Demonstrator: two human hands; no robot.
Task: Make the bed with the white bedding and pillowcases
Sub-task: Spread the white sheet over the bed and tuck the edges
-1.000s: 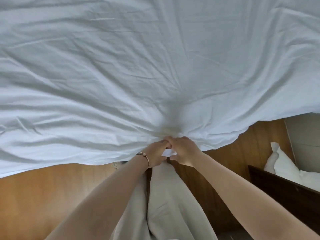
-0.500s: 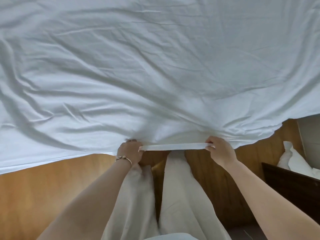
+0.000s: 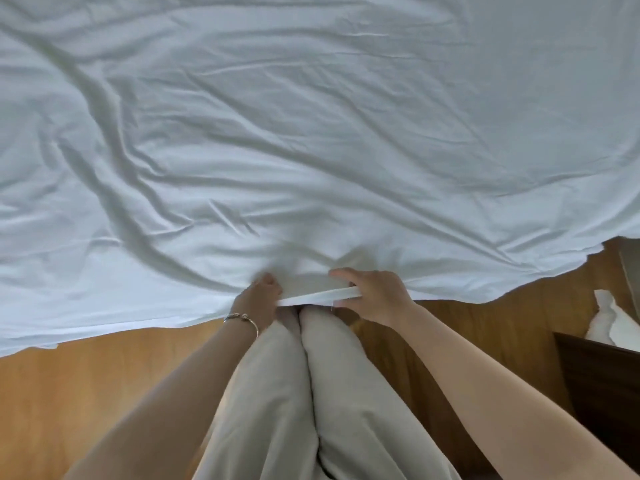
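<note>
Spreading across most of the view, a wrinkled white sheet (image 3: 311, 133) covers the bed, its near edge hanging in an uneven line over the wooden floor (image 3: 69, 393). Pale trousers (image 3: 311, 393) fill the lower middle, the knees right up against the sheet's edge, so the cloth directly below the hands is hidden behind them. At the far right a dark wooden cabinet (image 3: 602, 393) stands near the bed, and beyond its top edge lies a crumpled piece of white bedding (image 3: 609, 323), only partly in view; what sort of piece it is cannot be told. A grey panel shows at the right border above it. No brand, label or writing can be read anywhere. The left hand (image 3: 259, 299), a thin bracelet (image 3: 240, 317) on its wrist, is curled round the sheet's edge, gathering it in the fist. The right hand (image 3: 374, 294) grips the same edge just beside it, fingers lying over the top and thumb tucked beneath. Between the two hands a short band of hem (image 3: 315, 296) is stretched taut, slightly tilted, just above the knees. Creases fan outward from this held spot into the sheet beyond.
</note>
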